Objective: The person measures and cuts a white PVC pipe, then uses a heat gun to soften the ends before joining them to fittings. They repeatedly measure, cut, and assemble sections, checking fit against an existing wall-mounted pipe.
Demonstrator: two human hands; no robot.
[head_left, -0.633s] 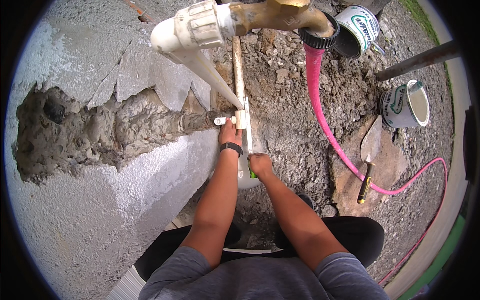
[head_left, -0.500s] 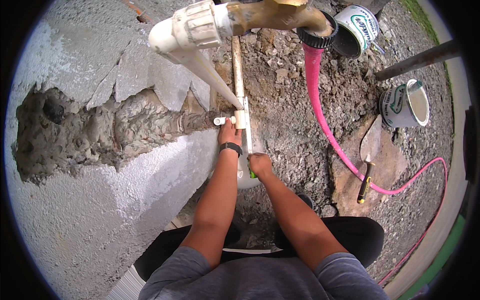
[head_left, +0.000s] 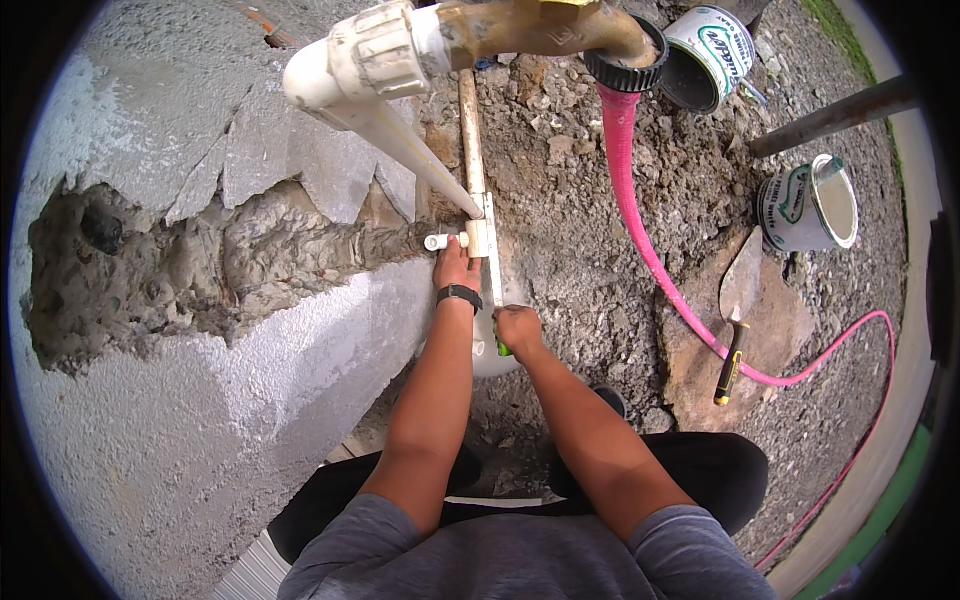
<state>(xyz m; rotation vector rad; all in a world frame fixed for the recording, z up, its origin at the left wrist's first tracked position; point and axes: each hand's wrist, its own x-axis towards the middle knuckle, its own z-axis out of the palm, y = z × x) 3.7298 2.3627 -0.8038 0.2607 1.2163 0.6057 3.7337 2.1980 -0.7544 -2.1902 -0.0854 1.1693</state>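
Note:
My left hand (head_left: 457, 268), with a dark band at its wrist, grips a cream pipe fitting (head_left: 475, 239) low in front of me. A short white elbow (head_left: 435, 242) juts left from it, beside my fingertips. My right hand (head_left: 519, 328) is closed around a green-ended tool (head_left: 503, 350). From that fist a long, narrow pale strip (head_left: 494, 270) runs forward along the right side of the fitting; the tool's exact kind is unclear. Farther on, an old stained pipe (head_left: 471, 130) lies in line with the fitting, and a slanting white pipe (head_left: 420, 150) passes above.
Overhead are a brass tap (head_left: 540, 30) and a pink hose (head_left: 622, 160). To the right, a trowel (head_left: 735, 330) rests on a flat stone (head_left: 690, 370), near two paint cans (head_left: 790, 210). A broken concrete edge and a rough hollow (head_left: 180, 270) lie left.
The view has shifted slightly, so the overhead tap and pipe sit a little farther left. Both hands keep their places at the fitting and the strip.

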